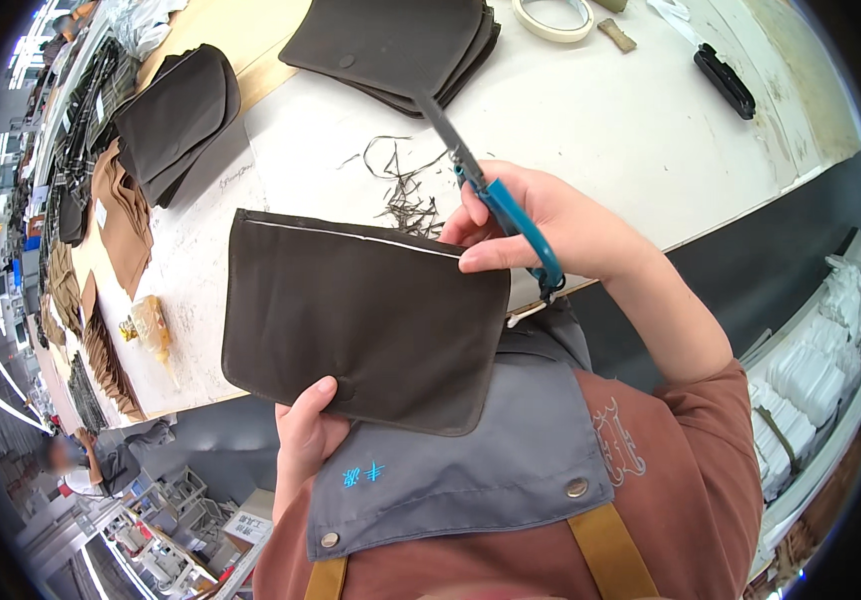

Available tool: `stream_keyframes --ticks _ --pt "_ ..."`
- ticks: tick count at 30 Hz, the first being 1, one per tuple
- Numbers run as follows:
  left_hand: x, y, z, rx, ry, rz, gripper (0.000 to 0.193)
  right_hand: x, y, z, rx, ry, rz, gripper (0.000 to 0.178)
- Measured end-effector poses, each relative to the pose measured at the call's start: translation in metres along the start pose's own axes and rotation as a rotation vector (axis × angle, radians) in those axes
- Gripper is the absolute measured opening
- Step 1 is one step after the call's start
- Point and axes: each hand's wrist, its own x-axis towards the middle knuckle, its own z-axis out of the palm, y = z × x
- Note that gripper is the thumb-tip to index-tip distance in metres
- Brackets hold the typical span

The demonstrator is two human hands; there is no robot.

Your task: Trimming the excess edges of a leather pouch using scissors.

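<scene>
A flat dark brown fabric piece (pixel 390 320), like a pouch or flap with rounded lower corners, hangs in front of me over the table's near edge. A white line runs along its upper edge, and a round snap mark shows near the bottom. My left hand (pixel 308 432) grips its lower edge, thumb on top and fingers hidden behind. My right hand (pixel 560 215) pinches the upper right corner between thumb and fingers. That same hand also holds blue-handled scissors (pixel 512 218), their dark blades pointing away to the upper left. Loose dark thread scraps (pixel 412 205) lie just beyond.
Dark panels lie in a stack (pixel 390 45) at the far side and in another stack (pixel 180 120) to the left. Brown fabric pieces (pixel 122 220) and a glue bottle (pixel 153 328) sit left. A tape roll (pixel 553 32) and black tool (pixel 724 80) lie far right.
</scene>
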Motion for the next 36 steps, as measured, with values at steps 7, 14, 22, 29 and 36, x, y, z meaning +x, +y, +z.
stream_keyframes --ticks 7,14,22,29,36 --pt "-0.004 -0.003 0.001 0.017 0.011 -0.015 0.043 0.010 -0.001 0.005 -0.186 0.077 0.043 0.024" --pt "-0.005 -0.005 -0.010 0.122 -0.065 -0.078 0.038 0.023 -0.021 0.010 -0.468 -0.069 -0.015 0.030" --pt "0.001 -0.001 -0.014 -0.072 -0.066 -0.038 0.039 0.031 -0.035 0.000 -0.533 -0.055 0.060 0.033" --pt "0.000 -0.002 -0.028 -0.078 -0.017 -0.077 0.042 -0.005 -0.025 -0.013 -0.735 -0.097 0.062 0.073" --pt "0.001 0.003 -0.021 -0.030 -0.123 -0.129 0.039 -0.015 -0.024 -0.008 -0.733 -0.186 0.175 0.076"
